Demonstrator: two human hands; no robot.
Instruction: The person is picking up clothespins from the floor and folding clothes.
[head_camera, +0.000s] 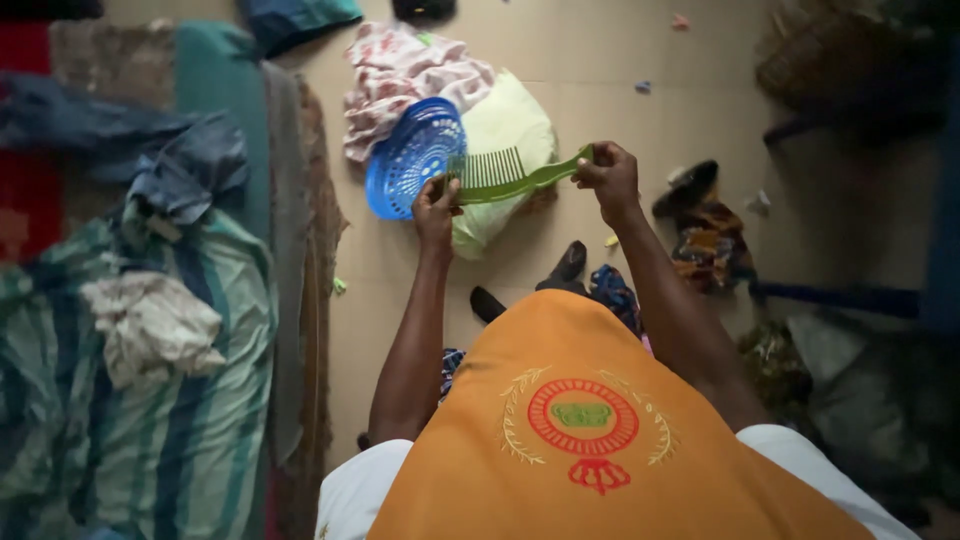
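I hold a green wide-toothed comb (505, 176) level in front of me with both hands, its teeth pointing away. My left hand (436, 205) pinches the toothed end. My right hand (608, 174) grips the handle end. Just beyond the comb lies a blue plastic sieve (410, 157) on the floor, leaning against a pale yellow-green cloth bundle (510, 130). An orange cloth with a red and gold emblem (585, 430) covers my lap below my arms.
A pink and white cloth (405, 70) lies behind the sieve. A striped green mat with crumpled clothes (150, 330) fills the left. Dark footwear (570, 265) and patterned fabric (705, 235) lie on the tan floor to the right. A basket (830, 60) stands at top right.
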